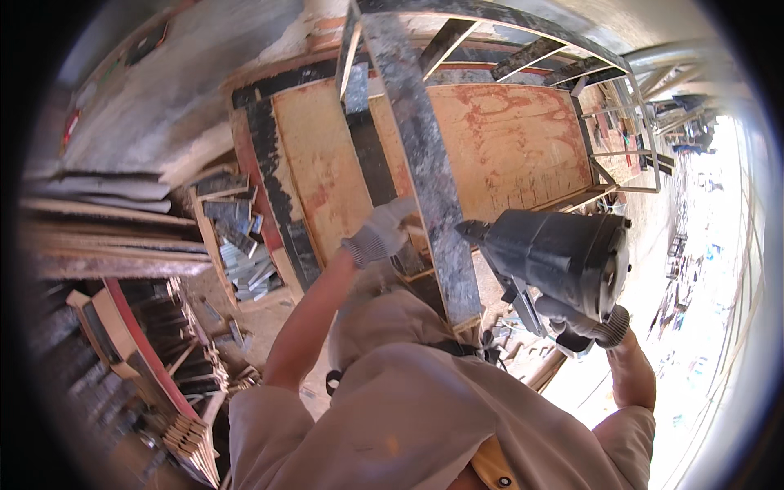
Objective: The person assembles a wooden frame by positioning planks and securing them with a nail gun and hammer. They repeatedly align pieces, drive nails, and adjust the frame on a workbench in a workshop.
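My right hand (584,322), in a grey glove, is closed round the handle of a black nail gun (551,249). The gun's nose touches, or nearly touches, the right side of a long dark-stained board (420,155). That board belongs to a wooden frame (494,12) with several crosspieces. My left hand (380,234), in a pale knitted glove, is at the board's left side. Its fingers are bent against the frame there, and their tips are partly hidden. A small pale piece of wood (418,231) shows beside them.
Under the frame lies an orange-brown stained panel (514,139) with dark edges. At the left are stacked boards (114,237) and a wooden box (249,286) of grey offcuts. Slatted timber pieces (192,449) stand at the lower left. Scraps litter the floor (518,347) near the gun.
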